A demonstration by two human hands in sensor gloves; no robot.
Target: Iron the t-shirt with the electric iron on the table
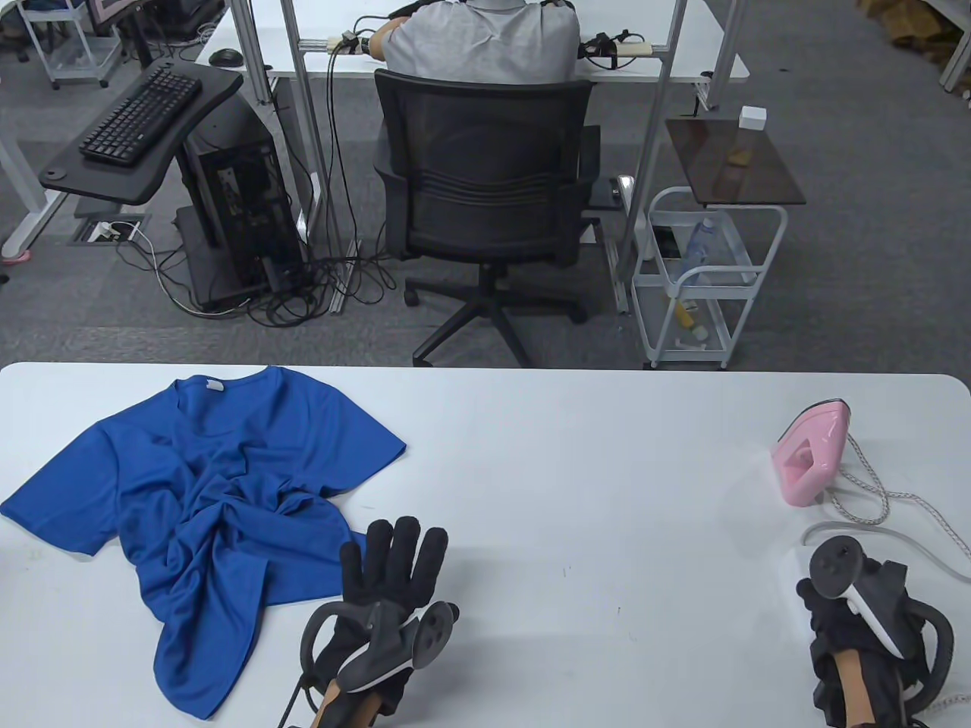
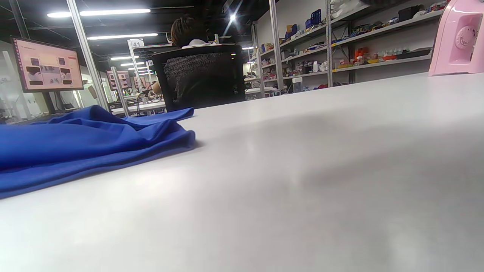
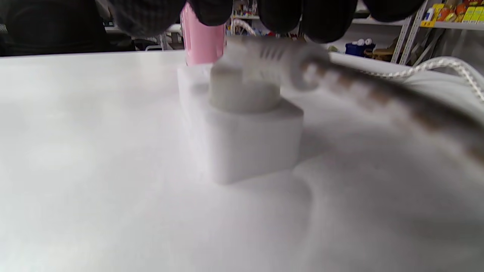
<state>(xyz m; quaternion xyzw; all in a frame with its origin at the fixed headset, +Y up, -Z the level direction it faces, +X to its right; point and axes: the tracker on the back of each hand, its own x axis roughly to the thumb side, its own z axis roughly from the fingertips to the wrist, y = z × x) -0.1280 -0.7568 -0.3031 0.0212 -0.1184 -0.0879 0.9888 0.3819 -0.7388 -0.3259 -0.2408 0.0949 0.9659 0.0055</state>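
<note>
A crumpled blue t-shirt [image 1: 205, 485] lies on the left of the white table [image 1: 576, 455]; it also shows in the left wrist view [image 2: 75, 143]. My left hand [image 1: 394, 561] rests flat on the table with its fingers spread, just right of the shirt's hem, holding nothing. A pink iron [image 1: 812, 455] stands upright at the right, also seen in the left wrist view [image 2: 457, 37]. My right hand [image 1: 823, 607] is near the front right. Its fingertips [image 3: 280, 15] hang over a plug [image 3: 264, 60] seated in a white socket block [image 3: 245, 136]. The view is blurred, so a grip is unclear.
The iron's braided cord [image 1: 872, 493] loops on the table right of the iron and runs to the plug [image 3: 378, 90]. A grey cable [image 1: 895, 540] curves beside it. Beyond the far table edge are an office chair [image 1: 485, 189] and a white cart [image 1: 705, 280].
</note>
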